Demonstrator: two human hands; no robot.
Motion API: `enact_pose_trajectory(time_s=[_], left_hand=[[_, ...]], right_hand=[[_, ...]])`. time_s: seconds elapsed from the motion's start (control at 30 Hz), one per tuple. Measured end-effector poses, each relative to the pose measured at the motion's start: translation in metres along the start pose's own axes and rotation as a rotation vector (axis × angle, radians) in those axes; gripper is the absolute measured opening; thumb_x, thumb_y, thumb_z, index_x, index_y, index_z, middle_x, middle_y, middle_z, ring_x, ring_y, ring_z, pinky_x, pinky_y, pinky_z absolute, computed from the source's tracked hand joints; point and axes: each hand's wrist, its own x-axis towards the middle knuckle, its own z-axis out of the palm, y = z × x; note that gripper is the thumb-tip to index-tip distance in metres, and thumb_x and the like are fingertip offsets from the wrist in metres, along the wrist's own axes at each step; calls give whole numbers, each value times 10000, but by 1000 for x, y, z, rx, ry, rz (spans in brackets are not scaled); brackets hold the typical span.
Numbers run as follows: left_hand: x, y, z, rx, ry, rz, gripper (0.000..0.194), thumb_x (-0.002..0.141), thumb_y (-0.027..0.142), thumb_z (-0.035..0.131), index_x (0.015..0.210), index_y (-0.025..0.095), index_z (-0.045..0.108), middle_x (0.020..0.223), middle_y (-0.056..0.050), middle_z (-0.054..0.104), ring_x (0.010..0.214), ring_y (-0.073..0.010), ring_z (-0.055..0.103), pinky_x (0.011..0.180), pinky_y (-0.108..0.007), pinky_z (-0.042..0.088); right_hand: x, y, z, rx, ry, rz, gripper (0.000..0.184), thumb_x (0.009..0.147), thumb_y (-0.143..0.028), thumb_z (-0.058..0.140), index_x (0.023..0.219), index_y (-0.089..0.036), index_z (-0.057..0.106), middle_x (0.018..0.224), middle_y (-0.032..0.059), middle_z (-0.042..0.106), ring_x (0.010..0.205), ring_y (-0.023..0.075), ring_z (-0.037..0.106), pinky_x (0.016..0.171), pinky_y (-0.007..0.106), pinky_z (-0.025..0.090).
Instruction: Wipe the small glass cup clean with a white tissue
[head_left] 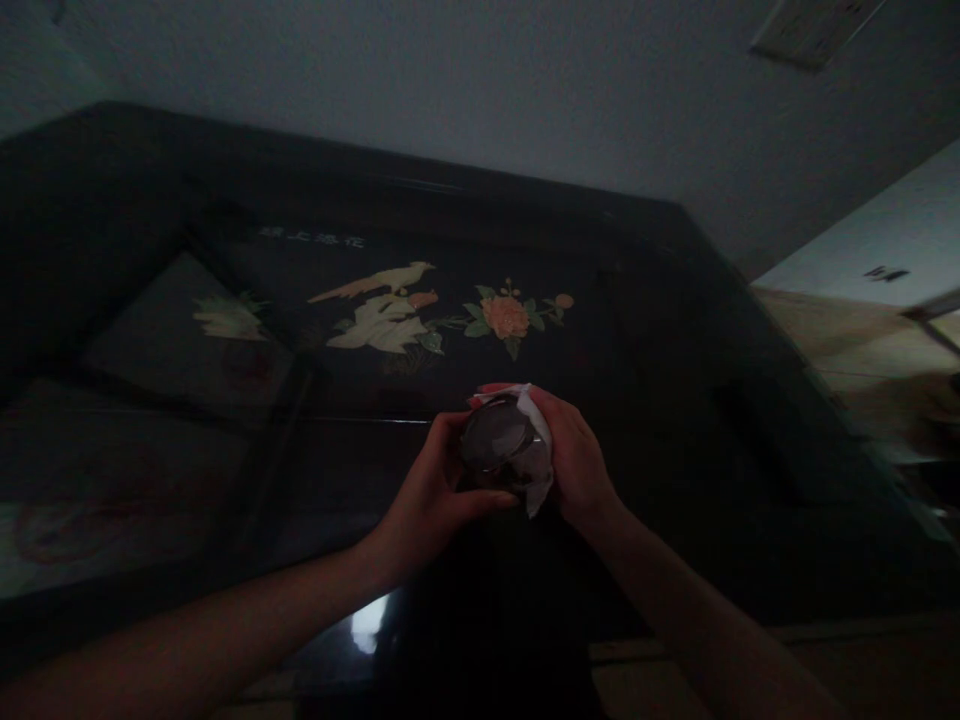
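Note:
In dim light both my hands meet over a dark glossy cabinet top. My left hand point(427, 490) is wrapped around a small round shiny object, perhaps a glass or jar point(496, 445), seen from its rim. My right hand point(577, 460) is closed on a white cloth or tissue point(536, 440) pressed against the far and right side of that object. The lower part of the object is hidden in shadow.
A dark lacquered cabinet point(675, 400) fills the view, its panel inlaid with a pale bird point(382, 285) and an orange flower point(506, 316). A lighter panel point(187, 340) lies at the left. A pale wall rises behind, and a lit floor shows at the right.

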Motion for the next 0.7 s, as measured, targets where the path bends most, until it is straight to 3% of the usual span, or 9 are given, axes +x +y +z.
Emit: enact_pose_trajectory(time_s=[0.1,0.3,0.4,0.53,0.7], left_hand=[[1,0,0,-6,-13,-4,603,561,144,845,1056,219,511,1101,-44,630,1077,-244,590,909,-354,470],[5,2,0,-82,43,-43,578,560,140,839,1035,211,517,1006,-29,654,954,-210,627,802,-307,509],[5,2,0,-96,80,-45,552,575,146,835,1027,208,524,985,-21,660,947,-196,627,798,-288,509],[4,3,0,-105,100,-49,530,586,150,823,1023,206,528,1011,-26,661,952,-194,626,803,-284,503],[3,5,1,-88,45,-63,564,562,141,830,1028,207,519,1013,-29,654,955,-207,629,822,-315,500]], right_hand=[[1,0,-1,33,-24,6,382,928,-402,395,934,-183,708,952,55,747,917,217,680,831,357,510],[-15,6,5,-439,56,-437,315,963,-333,369,1186,-217,558,1150,82,626,1032,208,592,907,384,464],[-20,8,8,-562,27,-535,353,951,-291,398,1292,-225,461,1278,111,534,1156,224,519,977,417,426],[-20,7,9,-503,35,-477,386,947,-311,412,1321,-224,442,1322,111,514,1188,219,505,1000,412,416],[-7,1,4,-180,44,-174,361,947,-427,395,1098,-210,642,1116,67,687,1027,209,628,915,361,476]])
